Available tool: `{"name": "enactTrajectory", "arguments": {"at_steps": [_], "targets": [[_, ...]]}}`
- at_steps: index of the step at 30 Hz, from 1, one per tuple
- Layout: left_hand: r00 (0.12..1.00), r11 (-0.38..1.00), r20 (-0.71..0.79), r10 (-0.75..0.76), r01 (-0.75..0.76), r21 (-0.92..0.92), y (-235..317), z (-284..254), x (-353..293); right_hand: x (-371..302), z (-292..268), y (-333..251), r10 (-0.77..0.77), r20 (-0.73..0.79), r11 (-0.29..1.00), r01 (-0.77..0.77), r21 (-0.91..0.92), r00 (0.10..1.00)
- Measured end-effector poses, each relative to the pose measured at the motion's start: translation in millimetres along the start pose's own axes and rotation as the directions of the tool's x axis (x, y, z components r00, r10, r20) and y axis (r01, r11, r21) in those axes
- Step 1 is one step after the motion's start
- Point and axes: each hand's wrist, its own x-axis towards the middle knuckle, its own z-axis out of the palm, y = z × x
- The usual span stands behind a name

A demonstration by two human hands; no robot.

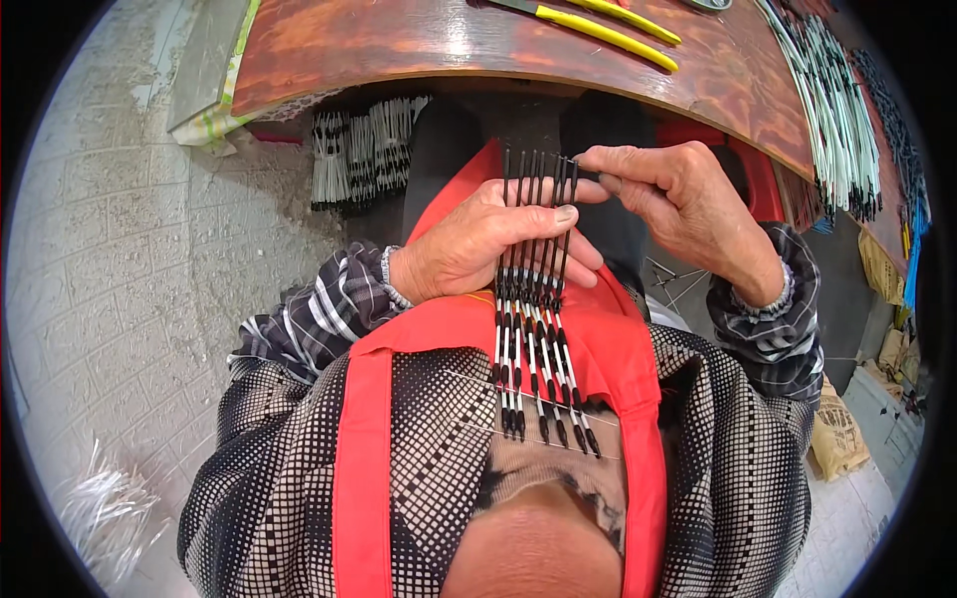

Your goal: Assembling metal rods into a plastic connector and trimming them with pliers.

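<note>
while the left hand (483,239) clamps slim black-and-white rods (528,289) over the red apron (608,339), thumb across the black shafts (531,174), likely best hold, the right hand (686,204) sits narrowed at their far tips (574,162), grip unclear, rods probably light, springy, slippery.

Several thin rods (529,291) lie side by side in the grip, almost parallel. Beyond the grip, their straight ends are plain black; below it, they show black and white bands and spread slightly toward black tips.
</note>
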Motion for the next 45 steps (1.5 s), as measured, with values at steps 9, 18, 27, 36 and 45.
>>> {"name": "enactTrajectory", "arguments": {"at_steps": [9, 18, 27, 36, 45], "targets": [[1.000, 1.000, 0.021, -0.007, 0.006, 0.026, 1, 0, 1, 5, -2, 10, -0.119, -0.005, 0.992, 0.118, -0.052, 0.993], [0.997, 0.998, 0.074, 0.025, -0.028, 0.049, -3, -3, 4, 6, 0, 12, -0.116, 0.041, 0.992, 0.114, 0.047, 0.992], [0.994, 0.999, 0.104, 0.019, -0.022, 0.024, -1, -3, 4, 10, -10, 7, -0.151, 0.116, 0.987, 0.157, -0.043, 0.982], [0.993, 0.999, 0.119, 0.013, -0.019, 0.049, 0, -4, 3, 10, 5, 15, -0.051, 0.115, 0.949, 0.012, 0.317, 0.992], [0.984, 0.999, 0.177, -0.037, 0.036, 0.005, 2, -7, 4, 20, -10, 2, -0.138, 0.180, 0.987, 0.119, 0.111, 0.974]]}}
